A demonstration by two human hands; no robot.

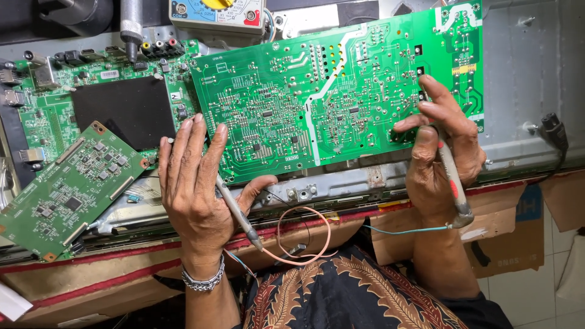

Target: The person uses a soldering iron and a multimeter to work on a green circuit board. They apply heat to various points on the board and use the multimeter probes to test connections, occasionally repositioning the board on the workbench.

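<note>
The large green circuit board (341,91), solder side up, lay tilted across a grey metal chassis (530,73). The left hand (195,183) gripped its lower left edge, a grey probe (237,213) pinned under the thumb with its tip pointing away from the board. The right hand (442,143) clasped the board's right edge while holding a second probe (454,183), its blue lead (402,229) trailing. A smaller green board (67,189) and a mainboard (103,97) lay to the left; a meter (216,15) sat above. Judged risk: bare fingers touching solder joints could meet stored charge, and the loosely pinned probe could slip.
</note>
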